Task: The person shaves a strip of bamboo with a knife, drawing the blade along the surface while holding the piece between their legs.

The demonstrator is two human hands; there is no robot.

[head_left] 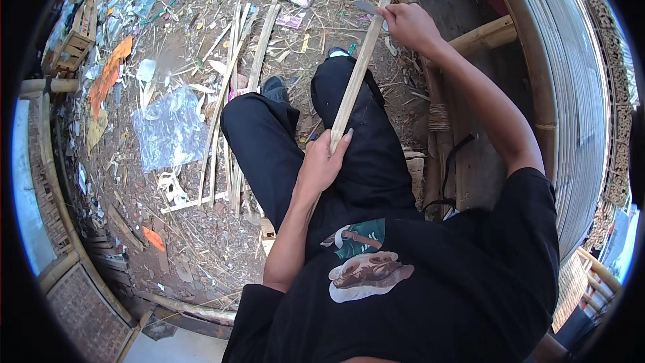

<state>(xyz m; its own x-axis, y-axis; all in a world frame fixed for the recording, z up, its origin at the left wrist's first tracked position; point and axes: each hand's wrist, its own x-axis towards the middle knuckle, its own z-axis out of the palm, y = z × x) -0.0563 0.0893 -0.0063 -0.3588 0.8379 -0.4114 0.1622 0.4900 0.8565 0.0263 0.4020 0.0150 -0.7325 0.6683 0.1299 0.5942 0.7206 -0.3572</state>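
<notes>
Littered earth [218, 242] spreads below the seated person. The left hand [321, 167] is closed on the lower part of a pale strip [363, 67], which slants over the right knee [328, 84]; the right hand's grip [408, 25] is wrapped around a knife [366, 7] against the strip. Uneven pressure could make the blade skid toward the knee. Loose strips [264, 46] lie ahead, near 1 clear plastic sheet [171, 128]; a bamboo pole [487, 35] crowds the right forearm.

The left hand [321, 167] grips a long pale strip [359, 70] low down. Farther up, the right hand [411, 25] holds a knife [365, 7] at it. Loose slats [264, 42] lie on the ground [180, 57].
</notes>
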